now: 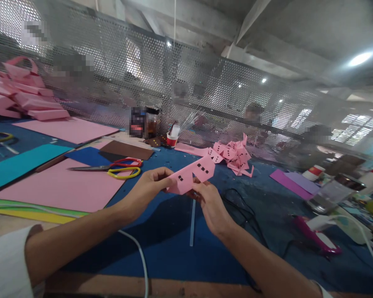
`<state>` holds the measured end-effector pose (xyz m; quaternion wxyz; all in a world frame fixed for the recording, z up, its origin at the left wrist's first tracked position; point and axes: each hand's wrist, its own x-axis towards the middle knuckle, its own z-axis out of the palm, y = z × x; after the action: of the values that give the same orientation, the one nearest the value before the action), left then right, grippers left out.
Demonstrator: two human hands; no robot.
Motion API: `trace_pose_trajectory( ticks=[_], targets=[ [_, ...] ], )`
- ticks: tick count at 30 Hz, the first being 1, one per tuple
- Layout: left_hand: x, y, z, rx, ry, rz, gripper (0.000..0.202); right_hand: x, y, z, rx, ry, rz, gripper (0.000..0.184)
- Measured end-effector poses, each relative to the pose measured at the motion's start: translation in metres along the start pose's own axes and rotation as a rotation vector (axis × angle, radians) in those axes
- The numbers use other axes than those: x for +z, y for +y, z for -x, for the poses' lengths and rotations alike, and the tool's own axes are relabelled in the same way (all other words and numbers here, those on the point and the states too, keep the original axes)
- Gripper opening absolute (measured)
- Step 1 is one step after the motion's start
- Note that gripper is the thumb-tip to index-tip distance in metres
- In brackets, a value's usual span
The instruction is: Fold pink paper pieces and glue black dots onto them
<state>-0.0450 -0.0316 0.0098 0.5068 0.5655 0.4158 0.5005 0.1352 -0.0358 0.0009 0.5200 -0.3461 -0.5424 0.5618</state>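
A folded pink paper piece (191,174) with small black squares and a notch in its lower edge is held up above the blue mat (164,252). My left hand (151,186) pinches its left end between thumb and fingers. At its lower right edge, my right hand (209,203) is closed on the same piece, with some fingertips hidden behind it. A thin clear stick (192,223) lies on the mat below my right hand. Behind the held piece is a pile of similar pink pieces (233,154) with black squares.
Scissors (124,167) with red and yellow handles lie on pink sheets (59,186) at left. A purple glue gun (317,236) and black cable (245,211) are at right. A red and white cup (172,140) stands by the perforated screen (186,82). A white cable (139,252) crosses the front.
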Motion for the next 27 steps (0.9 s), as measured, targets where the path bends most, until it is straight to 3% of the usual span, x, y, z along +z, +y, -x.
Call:
trace_pose_trajectory(
  ticks=[10, 27],
  targets=[
    [-0.0003, 0.0017, 0.0001, -0.048, -0.039, 0.018, 0.012, -0.0005, -0.0018, 0.0013, -0.071, 0.06, 0.254, 0.012],
    [-0.0035, 0.0086, 0.0011, -0.165, -0.113, -0.019, 0.02, -0.0063, 0.0008, 0.0038, -0.187, 0.147, 0.572, 0.015]
  ],
)
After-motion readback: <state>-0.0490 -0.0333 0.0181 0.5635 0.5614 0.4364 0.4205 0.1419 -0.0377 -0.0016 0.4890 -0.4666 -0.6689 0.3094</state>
